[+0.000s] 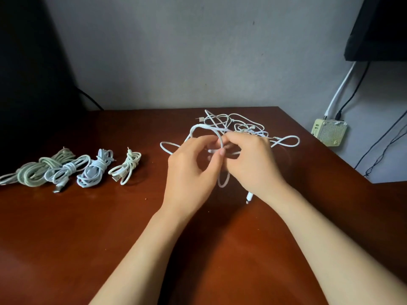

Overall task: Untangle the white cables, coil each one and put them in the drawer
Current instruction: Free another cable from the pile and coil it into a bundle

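White cable (204,127) loop sits mid-table (110,238). I see both hands closed tight on it: left hand (191,172) pinching a strand, right hand (253,159) gripping gathered turns, plug (249,197) poking out below its wrist. Loose tangle (242,124) lies just behind the fingers, four coiled bundles (97,166) well left.

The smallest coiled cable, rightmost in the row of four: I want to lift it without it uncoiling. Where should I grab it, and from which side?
Pinch the smallest coiled cable at its wrapped waist, coming down from above. The turns bind it there; loops fan out at both ends and the USB plug lies free, so pulling those would probably loosen it.
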Demonstrator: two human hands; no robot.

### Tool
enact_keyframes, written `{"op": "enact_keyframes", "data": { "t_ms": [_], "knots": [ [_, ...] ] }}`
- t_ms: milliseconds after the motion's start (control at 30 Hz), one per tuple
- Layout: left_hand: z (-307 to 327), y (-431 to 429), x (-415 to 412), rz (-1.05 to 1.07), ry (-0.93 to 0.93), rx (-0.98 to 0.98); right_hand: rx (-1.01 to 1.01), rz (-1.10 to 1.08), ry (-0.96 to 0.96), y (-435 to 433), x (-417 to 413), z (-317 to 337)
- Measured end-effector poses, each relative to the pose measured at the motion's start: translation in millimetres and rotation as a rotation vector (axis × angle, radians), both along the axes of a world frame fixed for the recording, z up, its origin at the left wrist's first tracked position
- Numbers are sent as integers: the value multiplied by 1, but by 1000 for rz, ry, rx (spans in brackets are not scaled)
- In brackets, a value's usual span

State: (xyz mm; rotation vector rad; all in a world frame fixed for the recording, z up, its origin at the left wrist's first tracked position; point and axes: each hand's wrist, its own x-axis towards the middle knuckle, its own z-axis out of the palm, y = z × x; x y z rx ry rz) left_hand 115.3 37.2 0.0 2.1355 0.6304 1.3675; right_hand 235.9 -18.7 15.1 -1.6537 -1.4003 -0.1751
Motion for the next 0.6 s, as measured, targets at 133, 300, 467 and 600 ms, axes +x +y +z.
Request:
{"op": "enact_keyframes", "data": {
  "t_ms": [133, 300, 467, 600],
  "knots": [
    [0, 5, -1, -8, -27, -19, -13, 86, 122, -4, 0, 8],
    [7, 2, -5, -113, -177, -226, -95, 310, 240, -8, -7, 14],
    [12, 3, -7, -344, -335, -427, -122, 367, 318, -8, -12, 13],
    [14, 1, -4, -224, -309, -406, -49, 296, 279, -5, -12, 10]
  ]
}}
